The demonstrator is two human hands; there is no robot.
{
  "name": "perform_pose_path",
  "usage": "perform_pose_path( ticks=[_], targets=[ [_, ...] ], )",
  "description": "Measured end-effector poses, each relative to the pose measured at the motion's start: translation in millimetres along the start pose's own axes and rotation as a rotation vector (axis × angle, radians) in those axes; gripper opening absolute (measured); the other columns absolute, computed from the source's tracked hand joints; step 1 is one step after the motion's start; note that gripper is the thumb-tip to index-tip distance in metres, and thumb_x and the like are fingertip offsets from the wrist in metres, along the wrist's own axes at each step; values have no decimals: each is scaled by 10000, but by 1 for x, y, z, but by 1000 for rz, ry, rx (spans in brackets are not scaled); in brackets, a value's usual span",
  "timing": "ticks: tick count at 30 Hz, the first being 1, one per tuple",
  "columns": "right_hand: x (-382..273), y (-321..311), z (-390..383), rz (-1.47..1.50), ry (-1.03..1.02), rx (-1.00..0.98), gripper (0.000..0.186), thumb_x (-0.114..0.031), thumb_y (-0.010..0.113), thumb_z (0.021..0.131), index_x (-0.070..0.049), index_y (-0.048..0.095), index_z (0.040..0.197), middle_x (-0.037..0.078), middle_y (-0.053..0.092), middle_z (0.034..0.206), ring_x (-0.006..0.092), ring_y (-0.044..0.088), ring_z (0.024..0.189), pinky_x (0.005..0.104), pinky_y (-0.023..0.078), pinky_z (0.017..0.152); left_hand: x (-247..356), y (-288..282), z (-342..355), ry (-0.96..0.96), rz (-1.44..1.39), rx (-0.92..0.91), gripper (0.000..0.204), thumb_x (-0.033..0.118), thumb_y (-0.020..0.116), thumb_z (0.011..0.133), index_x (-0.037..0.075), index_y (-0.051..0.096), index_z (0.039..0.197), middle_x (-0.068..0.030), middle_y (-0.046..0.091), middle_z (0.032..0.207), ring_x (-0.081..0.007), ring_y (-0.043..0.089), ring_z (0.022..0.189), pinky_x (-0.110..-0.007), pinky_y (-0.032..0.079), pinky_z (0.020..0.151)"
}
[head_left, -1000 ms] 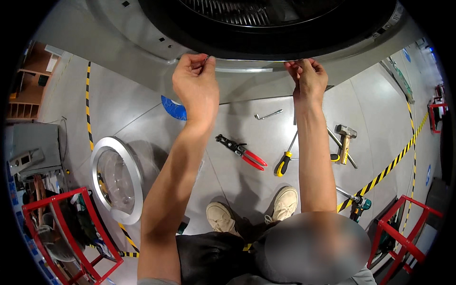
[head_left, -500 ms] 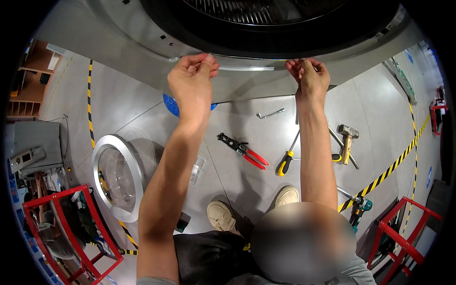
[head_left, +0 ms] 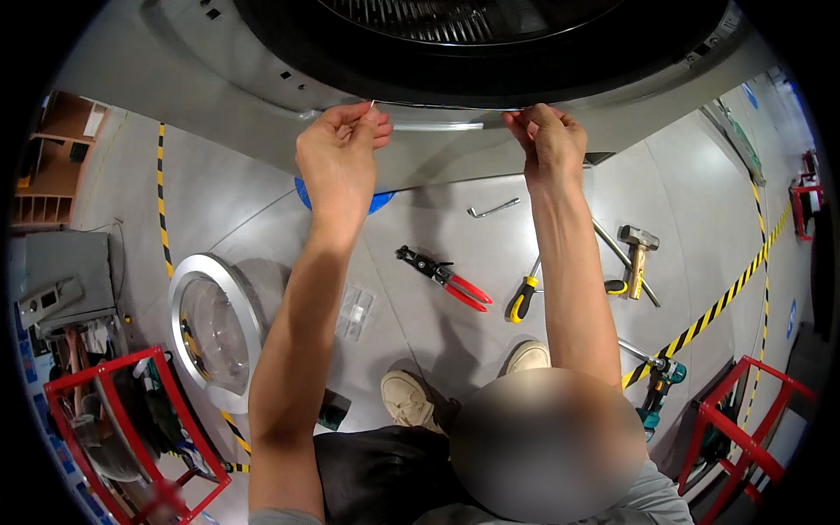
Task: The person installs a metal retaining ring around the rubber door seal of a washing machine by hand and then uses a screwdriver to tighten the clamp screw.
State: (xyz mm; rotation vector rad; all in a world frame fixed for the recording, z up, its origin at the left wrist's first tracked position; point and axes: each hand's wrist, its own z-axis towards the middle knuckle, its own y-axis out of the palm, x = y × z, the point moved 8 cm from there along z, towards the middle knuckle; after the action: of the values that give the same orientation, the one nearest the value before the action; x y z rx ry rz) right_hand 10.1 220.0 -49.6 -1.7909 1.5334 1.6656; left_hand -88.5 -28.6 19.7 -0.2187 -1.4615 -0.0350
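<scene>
The grey front panel (head_left: 219,118) of a washing machine spans the top, with a black rubber door gasket (head_left: 420,77) around the dark opening of its ribbed metal drum (head_left: 437,22). A thin metal wire (head_left: 446,108) runs along the gasket's lower edge. My left hand (head_left: 339,166) pinches the wire between thumb and fingertips, left of centre. To the right, my right hand (head_left: 555,149) is closed on the same wire, fingers bunched against the gasket's edge. Both forearms reach up from below.
On the floor lie red-handled pliers (head_left: 442,278), a small wrench (head_left: 493,208), a yellow-black screwdriver (head_left: 522,299), a hammer (head_left: 640,261) and a teal power drill (head_left: 661,389). The round washer door (head_left: 249,350) lies left. Red-framed carts (head_left: 105,359) stand at the sides.
Both hands have shifted slightly left relative to the view, still closed at the gasket's lower edge. The whole scene has moved a little with the head.
</scene>
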Motion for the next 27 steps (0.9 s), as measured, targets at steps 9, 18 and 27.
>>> perform_pose_path(
  ticks=[9,18,27],
  targets=[
    [10,6,-8,41,3,-11,133,59,528,885,100,455,989,197,620,853,249,680,722,320,630,721,2,10,-9,67,-38,87,186,46,604,953,-123,602,1031,-175,681,914,-206,693,825,-293,579,765],
    [13,5,-6,41,-11,-31,105,34,509,921,92,459,993,191,622,861,241,681,738,325,630,733,11,-1,-7,99,176,99,203,99,648,920,-94,660,979,-104,698,775,-126,669,704,-254,532,645],
    [10,8,-10,60,-6,-37,97,30,509,922,87,457,981,192,618,857,244,675,732,328,629,736,6,2,-3,-44,64,103,205,112,658,909,-79,668,980,-97,698,778,-124,655,656,-250,530,601]
  ],
)
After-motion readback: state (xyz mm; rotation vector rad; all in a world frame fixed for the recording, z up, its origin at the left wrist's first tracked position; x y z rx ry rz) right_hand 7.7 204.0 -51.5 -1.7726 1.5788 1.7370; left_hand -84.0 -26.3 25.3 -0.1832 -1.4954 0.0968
